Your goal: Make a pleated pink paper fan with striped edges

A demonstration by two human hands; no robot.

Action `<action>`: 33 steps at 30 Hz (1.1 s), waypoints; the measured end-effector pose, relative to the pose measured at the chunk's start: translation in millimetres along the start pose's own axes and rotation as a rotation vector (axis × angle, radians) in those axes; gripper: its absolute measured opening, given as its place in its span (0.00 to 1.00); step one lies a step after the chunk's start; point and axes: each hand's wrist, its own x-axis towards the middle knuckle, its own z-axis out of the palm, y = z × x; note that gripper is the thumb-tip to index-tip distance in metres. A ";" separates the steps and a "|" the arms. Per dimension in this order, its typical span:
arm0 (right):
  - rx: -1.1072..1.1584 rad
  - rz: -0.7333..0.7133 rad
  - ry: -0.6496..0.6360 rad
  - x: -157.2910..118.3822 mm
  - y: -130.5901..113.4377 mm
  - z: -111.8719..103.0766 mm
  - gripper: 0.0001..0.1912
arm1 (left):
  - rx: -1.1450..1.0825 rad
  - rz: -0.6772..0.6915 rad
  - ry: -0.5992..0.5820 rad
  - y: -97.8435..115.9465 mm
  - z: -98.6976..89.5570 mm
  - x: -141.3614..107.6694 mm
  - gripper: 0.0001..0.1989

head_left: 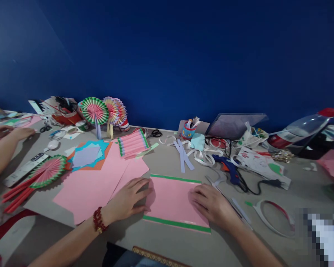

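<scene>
A pink sheet of paper (172, 198) with a green strip along its far and near edges lies flat on the table in front of me. My left hand (129, 198), with a red beaded bracelet (99, 219) at the wrist, rests at the sheet's left edge, fingers stretched and thumb apart. Across from it, my right hand (211, 203) lies on the sheet's right side with its fingers extended over the paper. Neither hand visibly grips anything. Larger pink sheets (96, 191) lie left of my left hand. Beyond them is a pleated pink paper piece (133, 142).
Finished round paper fans (94, 111) stand by the blue wall; another fan (50, 171) lies at left. A blue glue gun (231, 168), scissors (218, 181), lilac strips (183, 155), a pen cup (188, 129) and a tilted bottle (300, 129) surround the sheet. A co-worker's arm (5, 152) reaches in left.
</scene>
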 end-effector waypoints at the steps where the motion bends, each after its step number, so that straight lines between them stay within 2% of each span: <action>1: 0.000 0.003 -0.001 0.0 0.0 -0.3 0.09 | -0.001 0.004 -0.001 -1.0 0.7 0.0 0.27; 8: -0.007 -0.026 0.061 -1.2 2.6 -0.2 0.12 | -0.029 0.025 0.042 -5.5 2.1 1.8 0.26; 17: -0.016 -0.044 0.068 -1.7 5.0 1.1 0.10 | -0.027 0.004 0.064 -4.5 3.7 0.6 0.25; 27: -0.046 0.039 0.029 -6.1 9.3 -0.1 0.11 | -0.005 -0.015 0.023 -3.4 4.0 0.5 0.23; 30: -0.026 0.076 0.077 -9.5 15.7 -3.5 0.11 | -0.008 -0.008 0.028 -3.3 3.9 0.8 0.24; 33: -0.004 0.127 0.180 -14.1 25.2 -7.9 0.11 | -0.017 -0.007 0.031 -3.2 3.8 0.6 0.23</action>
